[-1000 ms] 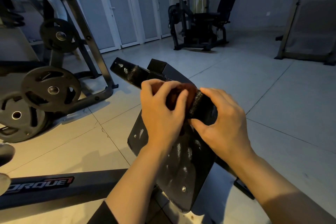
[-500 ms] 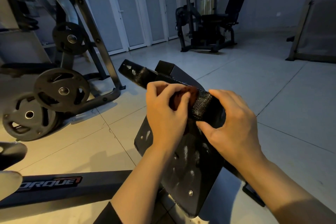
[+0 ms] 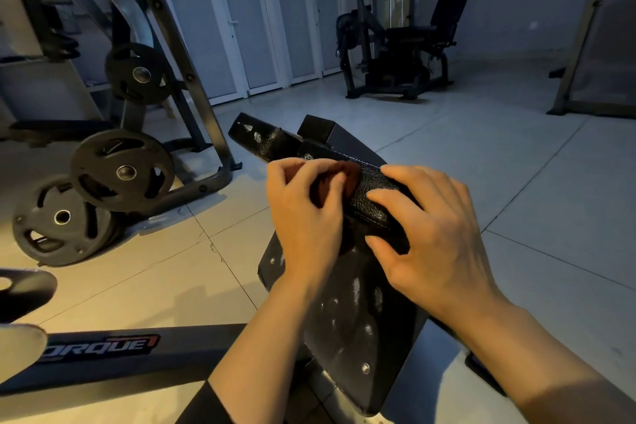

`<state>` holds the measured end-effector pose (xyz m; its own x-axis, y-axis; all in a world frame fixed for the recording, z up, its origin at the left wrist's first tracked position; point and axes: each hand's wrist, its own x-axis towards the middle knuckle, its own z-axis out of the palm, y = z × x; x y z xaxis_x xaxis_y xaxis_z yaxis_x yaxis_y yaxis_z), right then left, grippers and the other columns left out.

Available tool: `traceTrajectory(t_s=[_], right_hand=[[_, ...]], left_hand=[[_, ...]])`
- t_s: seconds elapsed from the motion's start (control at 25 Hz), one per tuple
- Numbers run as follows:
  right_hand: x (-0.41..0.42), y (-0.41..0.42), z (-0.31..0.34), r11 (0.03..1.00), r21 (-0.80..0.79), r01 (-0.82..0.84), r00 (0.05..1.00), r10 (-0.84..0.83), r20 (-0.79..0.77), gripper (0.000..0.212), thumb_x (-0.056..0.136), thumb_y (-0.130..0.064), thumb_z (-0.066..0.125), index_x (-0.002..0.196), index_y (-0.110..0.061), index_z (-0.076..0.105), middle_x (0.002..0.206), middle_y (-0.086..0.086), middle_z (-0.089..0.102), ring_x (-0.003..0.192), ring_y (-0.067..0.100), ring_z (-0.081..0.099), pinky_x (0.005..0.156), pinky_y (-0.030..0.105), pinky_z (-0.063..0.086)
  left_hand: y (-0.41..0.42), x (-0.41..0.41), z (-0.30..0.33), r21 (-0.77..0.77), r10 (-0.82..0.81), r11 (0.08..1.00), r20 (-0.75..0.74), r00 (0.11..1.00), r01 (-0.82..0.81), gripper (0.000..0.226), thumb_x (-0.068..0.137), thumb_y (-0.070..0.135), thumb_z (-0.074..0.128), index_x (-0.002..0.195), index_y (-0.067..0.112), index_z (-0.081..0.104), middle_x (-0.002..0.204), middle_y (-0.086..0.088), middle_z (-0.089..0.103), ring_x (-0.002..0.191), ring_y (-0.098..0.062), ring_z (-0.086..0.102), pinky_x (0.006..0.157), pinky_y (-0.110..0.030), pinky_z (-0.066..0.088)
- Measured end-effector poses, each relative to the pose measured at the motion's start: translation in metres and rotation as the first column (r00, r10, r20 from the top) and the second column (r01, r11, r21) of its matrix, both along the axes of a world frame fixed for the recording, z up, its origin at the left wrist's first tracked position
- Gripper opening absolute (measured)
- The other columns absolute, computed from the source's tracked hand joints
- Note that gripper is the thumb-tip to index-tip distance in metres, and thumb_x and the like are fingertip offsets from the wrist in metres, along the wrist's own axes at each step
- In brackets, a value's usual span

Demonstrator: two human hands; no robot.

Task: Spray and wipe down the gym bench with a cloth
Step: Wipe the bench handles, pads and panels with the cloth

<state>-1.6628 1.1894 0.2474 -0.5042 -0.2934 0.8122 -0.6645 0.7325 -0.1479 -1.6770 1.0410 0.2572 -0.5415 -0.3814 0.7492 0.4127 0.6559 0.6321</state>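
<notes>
Left hand (image 3: 306, 217) grips a soft, limp reddish cloth (image 3: 339, 179) against the firm textured bench pad (image 3: 371, 196); right hand (image 3: 430, 234) curls around the pad, steadying it.

Most of the reddish-brown cloth (image 3: 339, 182) lay hidden under the curled fingers of the left hand (image 3: 306, 213); only a small patch showed between them, so its size and folds could not be told. The right hand (image 3: 430, 237) covered the near end of the roller pad (image 3: 371, 196), and both hands hid where that pad met the bench panel (image 3: 354, 320) below it. The panel's lower edge was cut off by the bottom of the picture. Left of the panel, the lettering on the frame bar (image 3: 103, 351) lost its first letter behind a pale blurred shape (image 3: 20, 341) at the edge.
</notes>
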Motion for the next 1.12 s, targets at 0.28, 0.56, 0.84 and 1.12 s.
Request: traceTrajectory(t_s=[0.28, 0.56, 0.84, 1.12], right_hand=[[-0.008, -0.013, 0.002, 0.998, -0.07, -0.004, 1.0, 0.003, -0.005, 0.042, 0.063, -0.021, 0.084, 0.102, -0.012, 0.068, 0.117, 0.009, 0.061, 0.112, 0.024, 0.05, 0.098, 0.024, 0.025], [-0.015, -0.019, 0.003, 0.99, -0.134, -0.036, 0.999, 0.032, -0.036, 0.03, 0.064, -0.013, 0.082, 0.091, -0.011, 0.069, 0.108, 0.006, 0.063, 0.103, 0.02, 0.051, 0.086, 0.018, 0.027], [-0.017, -0.02, 0.002, 0.983, -0.177, -0.052, 0.998, 0.043, -0.05, 0.029, 0.062, -0.014, 0.08, 0.089, -0.009, 0.069, 0.105, 0.007, 0.064, 0.101, 0.019, 0.05, 0.082, 0.017, 0.026], [-0.017, -0.022, 0.002, 0.98, -0.191, -0.048, 0.998, 0.04, -0.043, 0.031, 0.059, -0.011, 0.082, 0.087, -0.01, 0.068, 0.104, 0.005, 0.065, 0.1, 0.018, 0.05, 0.081, 0.017, 0.027]], left_hand=[[-0.038, -0.013, -0.003, 0.18, 0.177, 0.963, 0.134, 0.975, -0.199, 0.01, 0.087, 0.019, 0.067, 0.096, 0.017, 0.07, 0.104, -0.008, 0.056, 0.09, 0.017, 0.039, 0.075, 0.006, 0.026], [-0.011, -0.007, 0.008, -0.094, -0.015, 0.995, -0.017, 1.0, 0.013, 0.036, 0.084, 0.014, 0.07, 0.118, 0.021, 0.061, 0.123, 0.0, 0.037, 0.108, 0.011, 0.037, 0.09, 0.0, 0.033], [-0.037, -0.021, -0.009, 0.113, 0.098, 0.987, 0.105, 0.99, -0.11, 0.025, 0.09, 0.01, 0.064, 0.114, 0.016, 0.067, 0.114, -0.004, 0.048, 0.099, 0.004, 0.044, 0.083, 0.004, 0.029], [-0.016, -0.018, 0.005, -0.17, -0.005, 0.985, -0.032, 0.999, 0.0, 0.019, 0.084, 0.007, 0.068, 0.102, 0.013, 0.066, 0.108, -0.005, 0.051, 0.094, -0.005, 0.048, 0.081, -0.002, 0.036]])
